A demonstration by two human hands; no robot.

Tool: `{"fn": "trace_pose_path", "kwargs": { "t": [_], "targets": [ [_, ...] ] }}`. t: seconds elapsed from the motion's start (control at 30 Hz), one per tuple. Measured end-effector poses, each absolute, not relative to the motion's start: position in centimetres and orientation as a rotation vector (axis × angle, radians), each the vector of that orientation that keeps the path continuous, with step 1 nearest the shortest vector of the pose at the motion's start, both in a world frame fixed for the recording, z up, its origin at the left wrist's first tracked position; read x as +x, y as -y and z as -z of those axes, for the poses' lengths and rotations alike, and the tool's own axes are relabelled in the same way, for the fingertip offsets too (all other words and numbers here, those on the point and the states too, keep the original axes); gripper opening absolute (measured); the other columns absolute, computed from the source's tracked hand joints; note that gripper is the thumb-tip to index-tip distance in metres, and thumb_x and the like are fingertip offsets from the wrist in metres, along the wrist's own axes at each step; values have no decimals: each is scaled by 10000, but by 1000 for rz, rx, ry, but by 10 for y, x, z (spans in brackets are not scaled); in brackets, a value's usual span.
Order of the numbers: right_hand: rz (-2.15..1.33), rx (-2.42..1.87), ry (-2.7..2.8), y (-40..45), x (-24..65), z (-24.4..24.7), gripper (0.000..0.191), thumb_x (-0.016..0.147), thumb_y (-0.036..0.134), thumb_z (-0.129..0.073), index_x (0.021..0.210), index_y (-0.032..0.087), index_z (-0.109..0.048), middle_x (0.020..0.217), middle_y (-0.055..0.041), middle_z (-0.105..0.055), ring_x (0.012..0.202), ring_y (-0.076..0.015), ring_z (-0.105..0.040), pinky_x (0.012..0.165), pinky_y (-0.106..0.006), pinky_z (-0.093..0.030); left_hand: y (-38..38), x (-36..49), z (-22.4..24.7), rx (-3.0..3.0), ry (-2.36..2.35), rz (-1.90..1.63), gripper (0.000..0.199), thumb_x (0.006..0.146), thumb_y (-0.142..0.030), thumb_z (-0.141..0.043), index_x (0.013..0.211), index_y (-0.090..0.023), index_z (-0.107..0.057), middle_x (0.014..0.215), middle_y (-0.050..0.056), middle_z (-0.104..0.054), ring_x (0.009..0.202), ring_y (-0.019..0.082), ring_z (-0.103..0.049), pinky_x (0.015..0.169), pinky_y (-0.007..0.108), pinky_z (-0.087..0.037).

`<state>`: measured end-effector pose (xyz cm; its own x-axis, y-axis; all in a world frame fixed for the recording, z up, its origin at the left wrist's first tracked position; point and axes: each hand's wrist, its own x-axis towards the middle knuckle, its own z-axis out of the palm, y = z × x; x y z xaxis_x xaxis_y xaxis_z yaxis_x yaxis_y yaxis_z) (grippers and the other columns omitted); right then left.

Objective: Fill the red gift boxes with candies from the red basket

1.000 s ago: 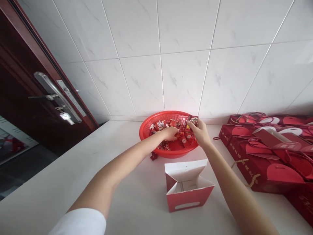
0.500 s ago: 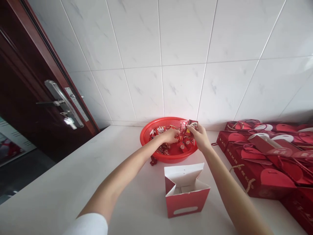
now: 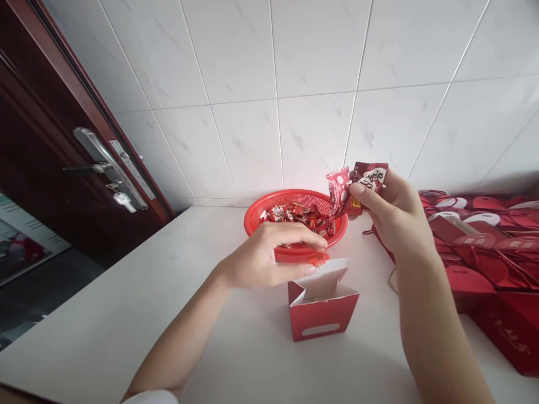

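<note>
My right hand, raised beside the basket, pinches several wrapped candies between thumb and fingers. Among them is a pink spotted packet. Over the back edge of an open red paper box is my left hand, its thumb and fingers closed on a small red-wrapped candy. The box stands upright with its white inside showing; its floor is mostly hidden. Behind my left hand sits a red plastic basket with many wrapped candies in it.
Red gift boxes with cords and heart-shaped flaps crowd the right side of the white table. A tiled wall rises behind. At the left is a dark red door with keys hanging from its lock.
Both hands have come out of the basket with candies. My right hand has risen toward the right; my left hand has moved back to above the box.
</note>
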<state>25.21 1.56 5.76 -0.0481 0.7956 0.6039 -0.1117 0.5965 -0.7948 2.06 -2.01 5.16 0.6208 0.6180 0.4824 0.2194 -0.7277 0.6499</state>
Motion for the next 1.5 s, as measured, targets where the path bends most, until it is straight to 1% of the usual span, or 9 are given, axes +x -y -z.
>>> {"fn": "trace_pose_path", "kwargs": {
  "t": [0.07, 0.13, 0.23, 0.3, 0.47, 0.6, 0.83, 1.1, 1.5],
  "targets": [
    [-775, -668, 1493, -3, 254, -62, 170, 871, 370, -746, 899, 230, -654, 770, -4, -629, 654, -144, -599, 577, -276, -528, 27, 21, -49, 2449, -745, -863, 178, 870, -188, -714, 1045, -200, -739, 1180, 73, -708, 1071, 193, -666, 939, 295, -525],
    [-763, -710, 1558, 6, 255, -66, 191, 874, 387, -744, 884, 225, -644, 722, 2, -604, 617, -138, -569, 556, -275, -506, 27, 19, -46, 2486, -835, -755, 97, 867, -194, -702, 953, -200, -747, 1218, 75, -680, 1075, 196, -659, 864, 268, -539],
    [-786, -738, 1668, 12, 257, -67, 243, 862, 427, -751, 883, 217, -633, 690, 2, -580, 627, -149, -556, 546, -278, -476, 20, 14, -41, 2430, -884, -630, 86, 847, -138, -660, 848, -191, -728, 1004, 40, -721, 896, 162, -676, 695, 223, -526],
    [-808, -743, 1743, 10, 257, -65, 269, 853, 441, -754, 898, 208, -627, 701, -3, -582, 651, -156, -552, 551, -279, -460, 12, 13, -38, 2368, -904, -655, 139, 843, -97, -608, 810, -185, -711, 865, 15, -727, 797, 147, -669, 670, 225, -517],
    [-765, -862, 1948, -5, 251, -55, 193, 881, 359, -679, 851, 190, -594, 651, 32, -519, 588, -117, -434, 519, -259, -361, -14, 17, -25, 2170, -1027, -922, 84, 842, -225, -665, 840, -167, -725, 851, 31, -748, 765, 172, -672, 694, 272, -542],
    [-660, -965, 2108, -15, 243, -48, 164, 891, 320, -613, 801, 195, -558, 648, 41, -499, 577, -109, -408, 537, -260, -336, -30, 16, -15, 2044, -1009, -1003, 193, 828, -330, -703, 897, -155, -748, 904, 59, -763, 806, 202, -698, 743, 314, -568],
    [-651, -1050, 2182, -18, 234, -42, 297, 893, 390, -612, 733, 223, -426, 612, 55, -458, 531, -101, -387, 502, -253, -284, -43, 7, -10, 1930, -1004, -937, 216, 806, -337, -714, 910, -159, -778, 970, 82, -778, 944, 245, -719, 841, 359, -582],
    [-605, -1032, 2188, -27, 221, -31, 455, 915, 456, -610, 670, 222, -306, 597, 58, -341, 538, -90, -285, 481, -256, -212, -45, 7, -10, 1892, -962, -898, 262, 790, -373, -748, 921, -148, -777, 951, 89, -778, 963, 263, -722, 895, 402, -577],
    [-754, -964, 2310, -23, 236, -37, 232, 925, 305, -526, 733, 222, -425, 659, 47, -400, 574, -107, -356, 521, -257, -285, -46, 5, -8, 1845, -1000, -918, 292, 774, -349, -754, 970, -134, -775, 1020, 99, -777, 998, 266, -716, 869, 390, -588]
  ]
}}
